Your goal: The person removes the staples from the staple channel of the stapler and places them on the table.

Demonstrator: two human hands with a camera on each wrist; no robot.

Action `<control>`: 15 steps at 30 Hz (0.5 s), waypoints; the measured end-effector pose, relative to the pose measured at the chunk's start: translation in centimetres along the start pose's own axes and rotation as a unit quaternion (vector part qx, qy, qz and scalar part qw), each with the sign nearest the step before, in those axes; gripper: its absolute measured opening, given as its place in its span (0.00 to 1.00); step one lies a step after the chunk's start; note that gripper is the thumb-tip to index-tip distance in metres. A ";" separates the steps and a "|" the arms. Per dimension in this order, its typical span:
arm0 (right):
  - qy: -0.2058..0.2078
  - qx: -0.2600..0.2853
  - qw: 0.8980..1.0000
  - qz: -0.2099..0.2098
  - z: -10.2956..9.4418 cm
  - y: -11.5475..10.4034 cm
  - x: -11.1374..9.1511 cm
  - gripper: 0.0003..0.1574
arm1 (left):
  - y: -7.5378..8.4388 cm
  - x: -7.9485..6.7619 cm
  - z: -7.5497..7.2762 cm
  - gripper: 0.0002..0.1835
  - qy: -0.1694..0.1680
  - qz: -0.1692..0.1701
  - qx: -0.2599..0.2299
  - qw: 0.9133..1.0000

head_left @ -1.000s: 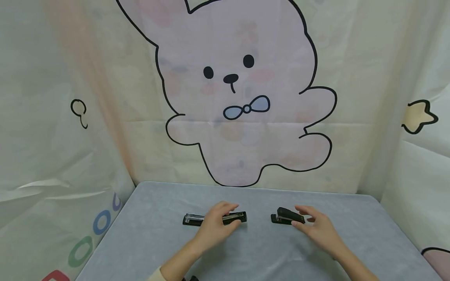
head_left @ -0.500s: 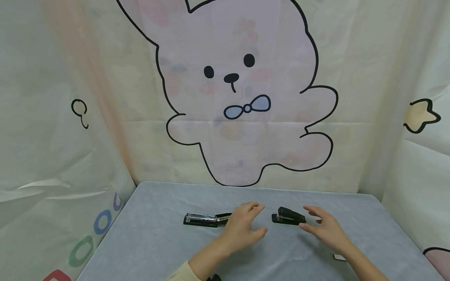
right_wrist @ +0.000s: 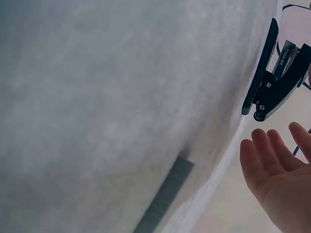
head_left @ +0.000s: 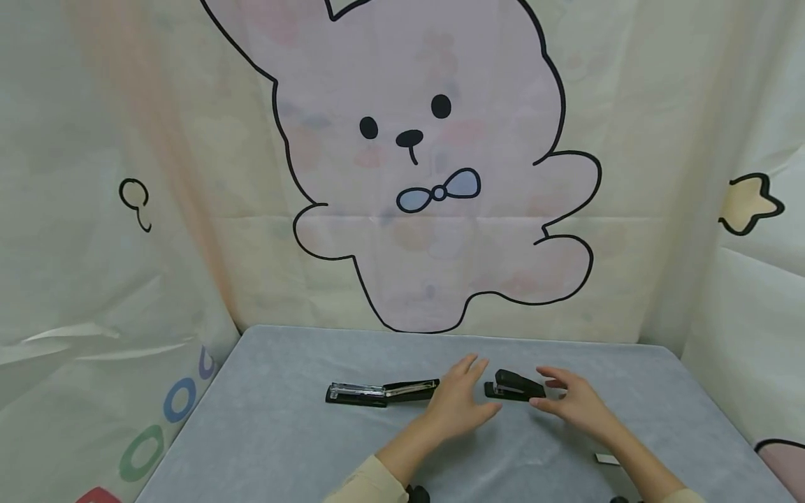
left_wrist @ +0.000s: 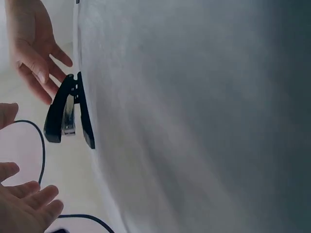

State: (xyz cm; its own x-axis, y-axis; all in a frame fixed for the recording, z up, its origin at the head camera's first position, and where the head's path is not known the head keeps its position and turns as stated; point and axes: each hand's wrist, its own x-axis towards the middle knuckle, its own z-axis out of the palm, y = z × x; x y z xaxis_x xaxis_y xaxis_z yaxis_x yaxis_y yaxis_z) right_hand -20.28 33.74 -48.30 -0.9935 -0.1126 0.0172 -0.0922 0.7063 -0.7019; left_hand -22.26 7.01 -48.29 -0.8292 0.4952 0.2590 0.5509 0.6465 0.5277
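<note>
One black stapler [head_left: 520, 385] between left hand [head_left: 458, 403] and right hand [head_left: 577, 406], both empty, relaxed; likely pre-grasp step, next needing inward grip.

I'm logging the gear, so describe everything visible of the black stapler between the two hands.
The black stapler rests upright on the bluish cloth, its top arm raised at an angle. Under the arm is a silvery, metal-looking magazine with marks too small to read. Its front end faces the left hand; the hinge faces the right hand. Neither hand grips it.
</note>
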 end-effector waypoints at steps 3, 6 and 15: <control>-0.014 0.009 1.000 0.011 -0.1 0.3 0.3 0.49 | 0.2 0.7 0.8 0.40 -0.004 -0.005 0.003 1.000; -0.022 0.026 0.999 0.019 -0.1 0.6 0.5 0.48 | 0.3 1.5 1.7 0.40 -0.007 -0.022 -0.005 1.000; -0.009 0.041 0.999 0.027 0.0 1.5 1.1 0.41 | 0.6 3.2 3.6 0.38 -0.006 -0.099 -0.183 0.978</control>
State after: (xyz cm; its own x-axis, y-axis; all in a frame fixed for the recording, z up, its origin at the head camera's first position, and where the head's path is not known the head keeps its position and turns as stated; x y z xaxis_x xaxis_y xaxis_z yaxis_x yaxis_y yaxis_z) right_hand -21.54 34.68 -49.35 -0.9953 -0.0901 -0.0347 -0.0326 0.6516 -0.7578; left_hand -24.19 11.05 -50.05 -0.9141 0.3890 0.1142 0.3069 0.4800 0.8218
